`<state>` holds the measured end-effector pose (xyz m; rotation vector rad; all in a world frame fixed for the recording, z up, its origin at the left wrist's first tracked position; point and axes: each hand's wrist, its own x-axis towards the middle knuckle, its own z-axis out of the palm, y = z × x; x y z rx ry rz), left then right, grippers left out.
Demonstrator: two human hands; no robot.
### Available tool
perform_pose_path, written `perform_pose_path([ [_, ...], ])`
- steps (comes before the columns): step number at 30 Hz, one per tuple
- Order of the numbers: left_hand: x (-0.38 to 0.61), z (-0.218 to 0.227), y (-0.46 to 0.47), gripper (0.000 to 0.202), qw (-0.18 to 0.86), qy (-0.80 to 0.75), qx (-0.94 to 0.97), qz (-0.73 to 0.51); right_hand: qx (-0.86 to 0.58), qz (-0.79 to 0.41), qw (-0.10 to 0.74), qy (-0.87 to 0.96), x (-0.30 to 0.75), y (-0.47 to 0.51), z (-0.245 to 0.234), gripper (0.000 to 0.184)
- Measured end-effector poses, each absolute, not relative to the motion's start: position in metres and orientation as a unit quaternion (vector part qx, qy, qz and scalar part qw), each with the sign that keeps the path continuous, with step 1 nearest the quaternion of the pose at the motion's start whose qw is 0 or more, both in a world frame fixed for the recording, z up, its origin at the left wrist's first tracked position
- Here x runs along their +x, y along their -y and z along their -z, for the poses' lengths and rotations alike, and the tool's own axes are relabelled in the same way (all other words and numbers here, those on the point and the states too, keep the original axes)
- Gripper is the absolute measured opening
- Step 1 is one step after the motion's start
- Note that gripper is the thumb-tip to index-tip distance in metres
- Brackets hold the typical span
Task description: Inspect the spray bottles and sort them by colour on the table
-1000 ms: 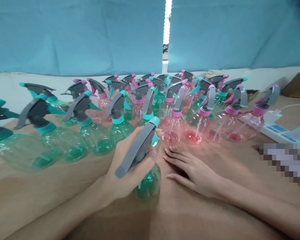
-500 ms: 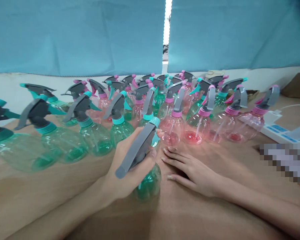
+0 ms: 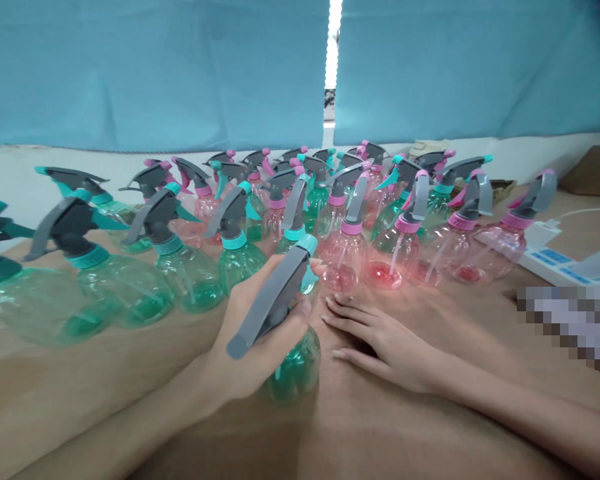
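Note:
My left hand (image 3: 253, 333) is wrapped round the neck of a green spray bottle (image 3: 295, 370) with a grey trigger head (image 3: 270, 300), which stands on the brown table (image 3: 80, 400) right in front of me. Just to its right, my right hand (image 3: 380, 337) lies flat on the table with its fingers stretched out, holding nothing. Behind both hands stand several more spray bottles in rows: green ones (image 3: 190, 270) to the left, pink ones (image 3: 387, 257) to the right.
A white power strip (image 3: 555, 257) with a cable lies at the right edge of the table. A cardboard box (image 3: 593, 170) sits at the far right. Blue curtains (image 3: 155, 73) hang behind a white sill.

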<state>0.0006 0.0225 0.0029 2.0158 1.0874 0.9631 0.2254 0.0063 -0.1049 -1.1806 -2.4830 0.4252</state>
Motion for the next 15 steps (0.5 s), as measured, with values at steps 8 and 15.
perform_pose_path([
  [8, -0.0021, -0.0009, -0.0236, 0.017, 0.349, -0.404, 0.764, -0.362, -0.418, -0.149, 0.172, 0.880, 0.2245, -0.0063, 0.1033, 0.058],
  [15, -0.0013, -0.0013, -0.0229, 0.017, 0.343, -0.398, 0.768, -0.367, -0.419, -0.151, 0.161, 0.881, 0.2245, -0.0066, 0.1023, 0.058],
])
